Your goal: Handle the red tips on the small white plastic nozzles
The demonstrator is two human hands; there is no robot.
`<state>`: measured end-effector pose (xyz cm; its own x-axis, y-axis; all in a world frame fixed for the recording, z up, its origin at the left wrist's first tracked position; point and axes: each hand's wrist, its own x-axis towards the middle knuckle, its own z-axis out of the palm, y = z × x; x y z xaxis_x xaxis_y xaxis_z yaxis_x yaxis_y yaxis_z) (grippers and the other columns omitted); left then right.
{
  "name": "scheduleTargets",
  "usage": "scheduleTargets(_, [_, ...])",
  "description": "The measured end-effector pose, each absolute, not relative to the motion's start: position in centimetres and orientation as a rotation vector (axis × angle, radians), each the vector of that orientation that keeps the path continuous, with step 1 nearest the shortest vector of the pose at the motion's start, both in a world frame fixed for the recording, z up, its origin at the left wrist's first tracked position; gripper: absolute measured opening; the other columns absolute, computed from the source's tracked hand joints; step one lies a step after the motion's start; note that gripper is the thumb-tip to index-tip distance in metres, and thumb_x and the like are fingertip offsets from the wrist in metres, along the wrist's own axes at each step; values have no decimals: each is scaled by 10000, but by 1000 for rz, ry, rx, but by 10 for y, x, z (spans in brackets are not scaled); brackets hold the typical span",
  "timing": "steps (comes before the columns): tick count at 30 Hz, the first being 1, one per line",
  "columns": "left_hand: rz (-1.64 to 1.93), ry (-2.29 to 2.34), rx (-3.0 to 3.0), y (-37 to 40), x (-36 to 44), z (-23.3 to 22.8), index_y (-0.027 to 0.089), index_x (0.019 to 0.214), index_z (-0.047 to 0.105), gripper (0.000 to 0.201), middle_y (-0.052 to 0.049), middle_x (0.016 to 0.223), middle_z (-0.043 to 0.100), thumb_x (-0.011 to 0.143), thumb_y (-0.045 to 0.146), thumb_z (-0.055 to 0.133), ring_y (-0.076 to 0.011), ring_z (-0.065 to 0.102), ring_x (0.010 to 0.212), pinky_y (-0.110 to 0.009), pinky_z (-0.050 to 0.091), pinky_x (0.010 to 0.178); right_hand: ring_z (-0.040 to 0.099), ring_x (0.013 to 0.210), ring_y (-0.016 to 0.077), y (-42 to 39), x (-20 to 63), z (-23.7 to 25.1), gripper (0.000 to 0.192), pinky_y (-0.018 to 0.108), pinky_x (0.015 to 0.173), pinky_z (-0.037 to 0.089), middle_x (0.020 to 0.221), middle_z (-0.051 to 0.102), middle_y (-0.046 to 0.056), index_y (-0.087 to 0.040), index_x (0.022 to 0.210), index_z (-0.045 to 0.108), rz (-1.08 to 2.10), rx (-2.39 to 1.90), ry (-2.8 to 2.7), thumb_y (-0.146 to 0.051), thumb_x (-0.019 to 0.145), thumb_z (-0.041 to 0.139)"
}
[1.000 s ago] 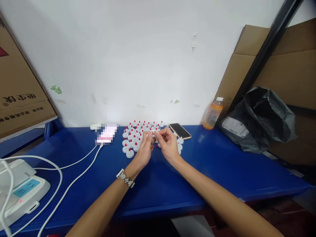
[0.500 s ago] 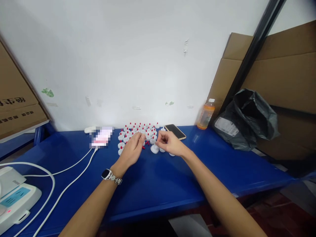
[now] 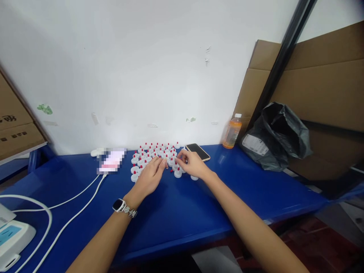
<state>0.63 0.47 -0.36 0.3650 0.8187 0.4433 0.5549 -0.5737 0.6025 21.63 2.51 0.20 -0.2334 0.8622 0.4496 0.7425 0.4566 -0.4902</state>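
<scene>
Many white round caps with red tips [image 3: 135, 177] stand grouped on the blue table [image 3: 182, 212] near the wall. My left hand [image 3: 152, 175], with a watch on its wrist, rests at the front of the group, fingers curled together with the thumb against them; what lies under them is hidden. My right hand [image 3: 193, 163] hovers just over the right side of the group, thumb and forefinger pinched; anything between them is too small to make out. Below those fingertips stands a white cap [image 3: 178, 174] with a red tip. Beside it lies a small loose red piece [image 3: 171, 171].
A dark phone [image 3: 198, 151] lies behind my right hand. On the left are a lit phone [image 3: 112, 161] on a white cable and a power strip [image 3: 17, 239]. An orange drink bottle [image 3: 232, 132] and a black plastic bag [image 3: 275, 140] stand to the right by cardboard [image 3: 321, 83].
The front white cap now shows a red tip, where none was visible before. My right fingers have risen slightly off it. The whole view has shifted a little.
</scene>
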Motion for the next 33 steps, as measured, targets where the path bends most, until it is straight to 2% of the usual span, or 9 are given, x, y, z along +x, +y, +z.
scheduleTargets(3, [1012,1218,2305,4,10,-4,212,861,576,445,-41,894,566,1024,492,272,-212,561,872,-368,428,848,633,740,186,51,224,5,212,289,715,396,767,693,34,-205,1011,637,70,-1521,-1904,-337,942,485])
scheduleTargets(7, [963,1228,2333,5,16,-5,214,872,580,440,-39,893,561,1021,497,278,-213,561,874,-367,431,822,640,1020,282,97,235,8,391,399,900,392,1068,715,147,-161,1243,576,-11,-1840,-1946,-336,894,551])
scheduleTargets(10, [930,1237,2343,7,19,-6,213,858,572,441,-40,900,560,1020,501,280,-214,561,880,-372,431,832,615,1110,304,125,240,6,337,446,964,364,1138,703,167,-159,1168,635,73,-1939,-1978,-320,878,581])
scheduleTargets(14, [915,1230,2341,8,19,-7,210,833,548,433,-40,911,558,1021,497,283,-209,556,882,-372,433,840,641,1036,261,133,240,6,159,407,959,368,1028,738,129,-160,927,712,119,-1879,-2000,-228,866,582])
scheduleTargets(18, [1031,1250,2303,8,17,-9,209,918,562,357,-48,982,568,1014,472,341,-203,554,916,-369,439,857,652,934,197,102,230,12,188,347,919,405,971,747,76,-179,960,708,123,-1685,-1978,-247,895,546])
scheduleTargets(22, [1262,1282,2159,8,13,-8,230,1269,495,382,-95,1270,530,970,466,467,-205,560,1013,-341,477,824,641,736,167,57,202,9,201,285,696,470,808,729,41,-178,874,711,598,-1099,-1806,-360,849,628])
scheduleTargets(26, [1258,1195,2018,8,9,-7,238,1270,484,392,-75,1193,613,968,488,456,-188,617,929,-303,488,742,633,687,173,27,173,0,352,294,645,475,767,723,43,-175,866,713,940,-849,-1650,-507,863,597])
scheduleTargets(29, [1259,1245,1961,9,5,-6,224,1141,507,331,-16,911,632,989,497,399,-154,592,719,-287,458,681,619,736,191,15,168,-3,347,340,717,466,803,719,52,-189,940,714,728,-974,-1745,-458,943,495])
scheduleTargets(33, [1266,1315,2030,9,-1,-5,218,1083,497,322,48,661,488,1011,491,342,-147,497,604,-283,396,642,537,1013,278,6,179,-2,165,453,898,370,1007,678,93,-217,966,707,-15,-1183,-2185,-327,876,624])
